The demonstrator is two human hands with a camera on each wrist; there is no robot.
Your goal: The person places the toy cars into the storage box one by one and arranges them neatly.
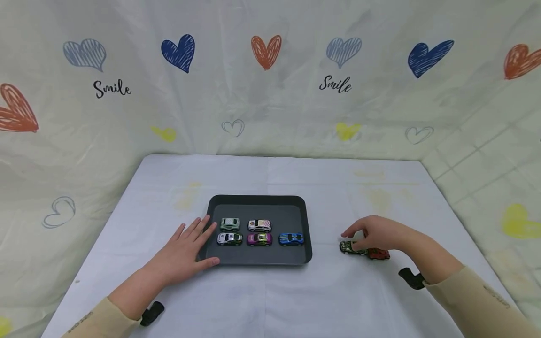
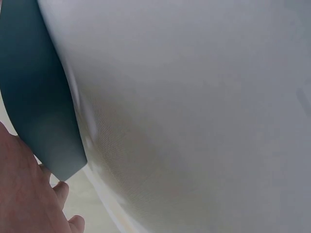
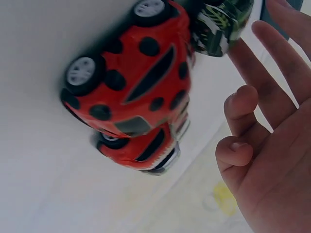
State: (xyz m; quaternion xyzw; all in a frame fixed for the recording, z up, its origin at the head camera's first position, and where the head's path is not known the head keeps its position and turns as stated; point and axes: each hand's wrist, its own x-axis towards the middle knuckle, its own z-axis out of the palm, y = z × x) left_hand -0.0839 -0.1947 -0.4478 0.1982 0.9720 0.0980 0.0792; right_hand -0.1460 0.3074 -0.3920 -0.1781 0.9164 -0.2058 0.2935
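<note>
My left hand (image 1: 183, 256) lies spread over the left side of a dark grey tray (image 1: 270, 258), fingers at its left rim and thumb at the front corner. The left wrist view shows the tray's side (image 2: 39, 87) beside the hand. To the right of the tray, my right hand (image 1: 380, 232) reaches over a green camouflage toy car (image 1: 347, 247), index finger and thumb apart around it. In the right wrist view its fingers are spread, one right at that car. Behind it sit a red toy car with black dots (image 3: 131, 82) and another red toy car (image 3: 146, 153).
Inside the tray stand several toy cars in two rows: a pale green car (image 1: 230, 224), a white patterned car (image 1: 259, 226), a silver-white car (image 1: 229, 239), a purple car (image 1: 259, 239) and a blue car (image 1: 291, 239). A white cloth (image 1: 270, 300) covers the table.
</note>
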